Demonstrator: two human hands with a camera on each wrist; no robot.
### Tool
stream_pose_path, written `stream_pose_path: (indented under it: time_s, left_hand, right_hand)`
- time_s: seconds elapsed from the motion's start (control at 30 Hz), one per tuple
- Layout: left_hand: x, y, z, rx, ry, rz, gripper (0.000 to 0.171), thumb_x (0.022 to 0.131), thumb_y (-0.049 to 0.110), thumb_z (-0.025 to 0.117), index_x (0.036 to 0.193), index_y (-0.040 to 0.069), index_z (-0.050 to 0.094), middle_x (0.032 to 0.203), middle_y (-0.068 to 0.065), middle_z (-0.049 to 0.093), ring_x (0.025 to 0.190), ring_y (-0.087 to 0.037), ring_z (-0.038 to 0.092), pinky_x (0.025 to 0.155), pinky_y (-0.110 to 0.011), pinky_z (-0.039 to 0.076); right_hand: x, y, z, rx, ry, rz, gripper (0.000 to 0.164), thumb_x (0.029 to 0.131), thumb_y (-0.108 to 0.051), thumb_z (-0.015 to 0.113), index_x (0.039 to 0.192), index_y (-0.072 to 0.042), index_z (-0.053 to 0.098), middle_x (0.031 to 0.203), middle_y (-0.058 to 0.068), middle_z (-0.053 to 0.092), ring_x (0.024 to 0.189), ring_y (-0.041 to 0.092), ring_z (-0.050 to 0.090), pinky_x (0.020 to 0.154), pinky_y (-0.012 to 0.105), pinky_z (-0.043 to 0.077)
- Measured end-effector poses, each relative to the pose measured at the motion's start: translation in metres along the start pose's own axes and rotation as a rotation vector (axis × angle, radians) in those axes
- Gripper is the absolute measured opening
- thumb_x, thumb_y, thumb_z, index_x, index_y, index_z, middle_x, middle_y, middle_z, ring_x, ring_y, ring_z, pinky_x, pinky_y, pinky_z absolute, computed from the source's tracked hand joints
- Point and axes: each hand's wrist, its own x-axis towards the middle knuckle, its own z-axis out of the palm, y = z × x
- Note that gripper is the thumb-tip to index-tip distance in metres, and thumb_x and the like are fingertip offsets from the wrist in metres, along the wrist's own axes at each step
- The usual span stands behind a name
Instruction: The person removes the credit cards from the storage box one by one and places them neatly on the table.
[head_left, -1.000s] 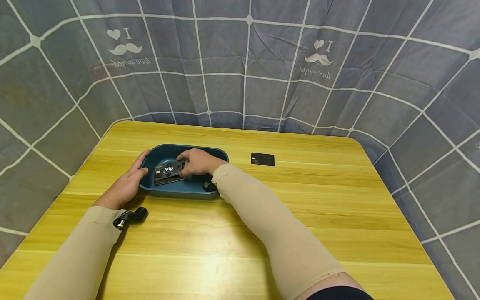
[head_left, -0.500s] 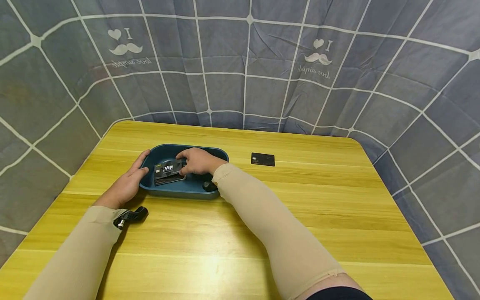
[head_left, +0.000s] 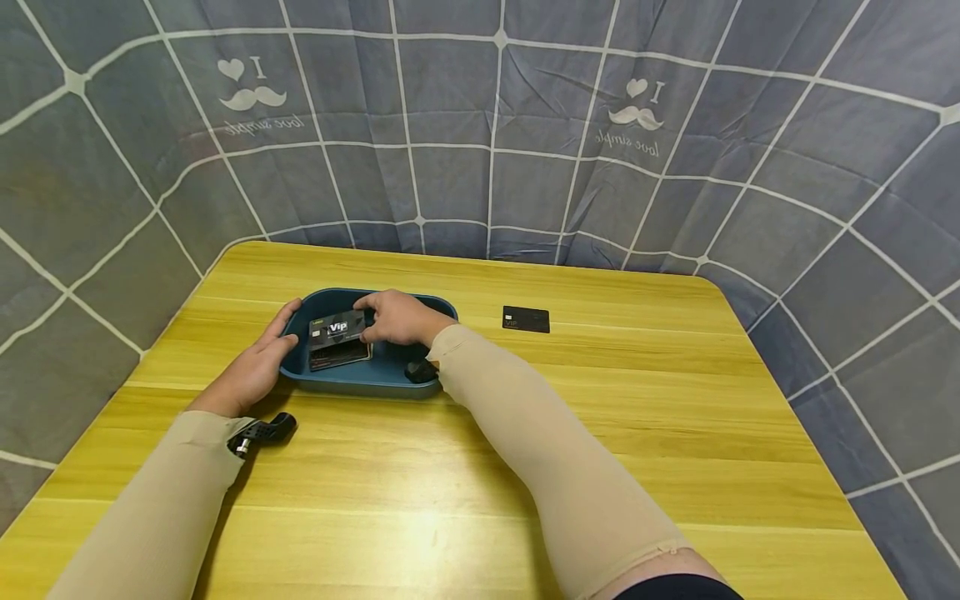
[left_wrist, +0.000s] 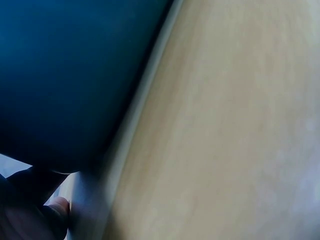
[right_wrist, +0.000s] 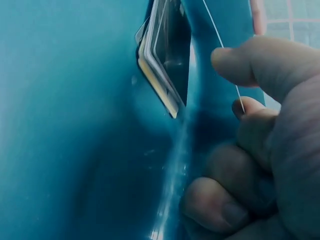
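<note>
My right hand (head_left: pixel 401 317) pinches a dark "Vip" card (head_left: pixel 337 327) by its right edge, inside the blue plastic bin (head_left: pixel 367 388). In the right wrist view this card (right_wrist: pixel 214 22) appears edge-on as a thin white line between thumb and fingertip. Below it, a stack of cards (head_left: pixel 339 357) lies in the bin; its layered edges show apart from the pinched card. My left hand (head_left: pixel 247 371) holds the bin's left end, with the thumb at the rim. In the left wrist view the bin's wall (left_wrist: pixel 65 75) hides most of that hand (left_wrist: pixel 30 215).
One black VIP card (head_left: pixel 526 319) lies flat on the yellow wooden table (head_left: pixel 600 400), right of the bin. A black wrist mount (head_left: pixel 266 430) sticks out from the left sleeve; another black piece (head_left: pixel 420 372) shows by the right cuff. A grey checked cloth (head_left: pixel 450 100) hangs behind.
The pinched card has risen slightly and moved toward the bin's far side, showing more of the stack beneath. My right hand has shifted with it. The left hand and bin look unmoved.
</note>
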Motion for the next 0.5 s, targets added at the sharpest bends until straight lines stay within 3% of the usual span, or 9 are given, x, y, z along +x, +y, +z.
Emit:
stream_pose_path:
  time_s: [0.13, 0.23, 0.33, 0.5]
  left_hand:
    - [-0.001, 0.001, 0.0, -0.011, 0.002, -0.002, 0.061, 0.116, 0.035, 0.017, 0.169, 0.031, -0.012, 0.176, -0.009, -0.019, 0.161, -0.049, -0.012, 0.124, -0.077, -0.001]
    - [-0.001, 0.0, 0.001, -0.021, 0.001, -0.007, 0.061, 0.116, 0.034, 0.016, 0.169, 0.031, -0.012, 0.176, -0.01, -0.019, 0.161, -0.049, -0.012, 0.123, -0.077, -0.002]
    - [-0.001, 0.0, 0.001, -0.021, 0.0, -0.014, 0.06, 0.116, 0.034, 0.015, 0.169, 0.031, -0.012, 0.176, -0.011, -0.019, 0.161, -0.05, -0.012, 0.123, -0.078, -0.002]
    - [-0.002, 0.001, 0.0, -0.028, 0.0, -0.032, 0.06, 0.115, 0.038, 0.016, 0.168, 0.038, -0.013, 0.176, -0.011, -0.018, 0.161, -0.051, -0.009, 0.123, -0.078, 0.0]
  right_hand:
    - [-0.001, 0.0, -0.004, 0.041, 0.013, 0.01, 0.063, 0.1, -0.024, 0.072, 0.158, -0.017, 0.05, 0.126, 0.003, 0.076, 0.128, 0.02, 0.064, 0.068, 0.027, 0.047]
    - [0.0, 0.001, -0.007, 0.049, 0.018, 0.013, 0.063, 0.099, -0.024, 0.073, 0.158, -0.017, 0.051, 0.117, 0.002, 0.079, 0.134, 0.022, 0.062, 0.07, 0.026, 0.05]
    - [0.0, 0.0, -0.01, 0.047, 0.031, 0.018, 0.063, 0.098, -0.024, 0.075, 0.156, -0.018, 0.053, 0.117, -0.002, 0.077, 0.123, 0.016, 0.065, 0.072, 0.025, 0.05]
    - [-0.005, -0.004, -0.018, 0.032, 0.052, -0.006, 0.062, 0.097, -0.022, 0.074, 0.155, -0.014, 0.054, 0.091, 0.002, 0.072, 0.08, 0.013, 0.059, 0.065, 0.024, 0.043]
